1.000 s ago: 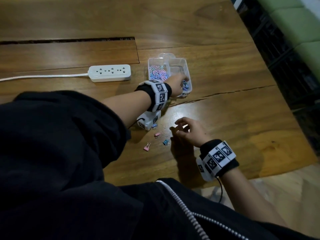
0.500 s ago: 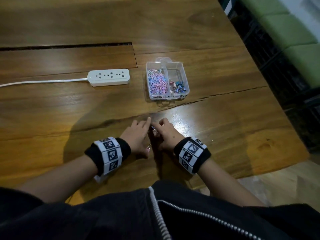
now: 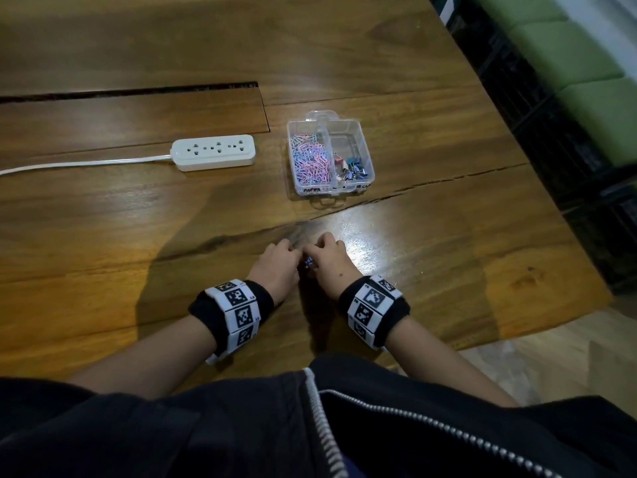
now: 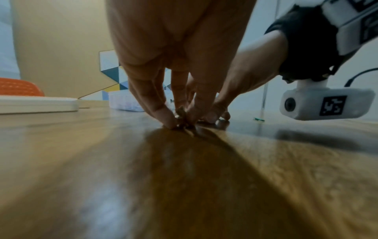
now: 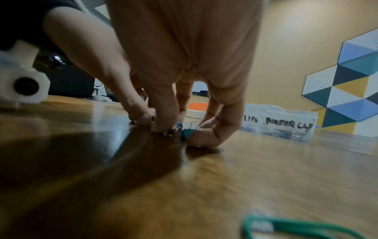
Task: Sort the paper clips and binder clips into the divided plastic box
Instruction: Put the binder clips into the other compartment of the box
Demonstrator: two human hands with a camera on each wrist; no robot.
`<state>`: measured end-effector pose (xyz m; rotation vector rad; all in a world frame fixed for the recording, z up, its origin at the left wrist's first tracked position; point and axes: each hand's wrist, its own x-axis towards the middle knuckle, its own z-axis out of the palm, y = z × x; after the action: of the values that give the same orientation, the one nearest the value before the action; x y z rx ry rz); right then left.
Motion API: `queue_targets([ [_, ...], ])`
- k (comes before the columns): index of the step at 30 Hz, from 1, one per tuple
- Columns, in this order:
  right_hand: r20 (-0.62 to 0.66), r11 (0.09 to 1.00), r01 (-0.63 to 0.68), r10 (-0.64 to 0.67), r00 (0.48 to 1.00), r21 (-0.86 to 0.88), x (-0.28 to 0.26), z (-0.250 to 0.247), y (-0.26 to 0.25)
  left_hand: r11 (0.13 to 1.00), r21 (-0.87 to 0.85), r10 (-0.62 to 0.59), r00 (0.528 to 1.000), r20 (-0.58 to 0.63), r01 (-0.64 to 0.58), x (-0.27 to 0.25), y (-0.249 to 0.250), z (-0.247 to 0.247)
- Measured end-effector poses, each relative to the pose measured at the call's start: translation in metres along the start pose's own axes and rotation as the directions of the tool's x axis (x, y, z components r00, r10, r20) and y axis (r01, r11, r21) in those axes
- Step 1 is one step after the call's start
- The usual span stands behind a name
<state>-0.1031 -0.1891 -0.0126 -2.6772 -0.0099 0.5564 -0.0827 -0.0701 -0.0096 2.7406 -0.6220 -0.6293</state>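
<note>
The clear divided box (image 3: pixel 366 139) stands mid-table, with pastel paper clips (image 3: pixel 310 159) in its left compartment and binder clips (image 3: pixel 355 167) in its right. Nearer me, both hands meet fingertip to fingertip on the wood. My left hand (image 3: pixel 287 250) pinches a small dark clip (image 4: pixel 181 124) against the table. My right hand (image 5: pixel 180 133) has its thumb and a curled finger around a teal binder clip (image 5: pixel 186 132), with a blue clip (image 5: pixel 179 125) beside it. From the head view only a blue speck (image 3: pixel 309 261) shows between the hands.
A white power strip (image 3: pixel 214 152) with its cord lies left of the box. A green paper clip (image 5: pixel 286 226) lies blurred close under the right wrist. The table edge (image 3: pixel 517 326) runs near on the right, with dark crates beyond.
The left hand left the box's right compartment and came back beside the right hand. Both hands' fingers have since drawn together over the loose clips.
</note>
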Motion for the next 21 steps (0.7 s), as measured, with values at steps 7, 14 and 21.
queue_targets([
  [7,0.085,0.988,-0.128,0.120,0.989,0.088,-0.001,-0.008,0.002,0.998,0.050,0.035,0.999,0.040,-0.037,-0.002,-0.007,-0.002],
  [14,0.046,0.953,-0.176,0.170,0.984,0.248,0.002,-0.014,0.019,0.980,-0.193,-0.023,0.996,0.082,0.038,0.002,-0.006,-0.009],
  [21,0.128,0.199,-0.209,0.355,0.926,0.958,-0.006,-0.042,0.051,0.404,-0.816,-0.143,0.910,0.390,0.413,0.018,0.012,-0.017],
])
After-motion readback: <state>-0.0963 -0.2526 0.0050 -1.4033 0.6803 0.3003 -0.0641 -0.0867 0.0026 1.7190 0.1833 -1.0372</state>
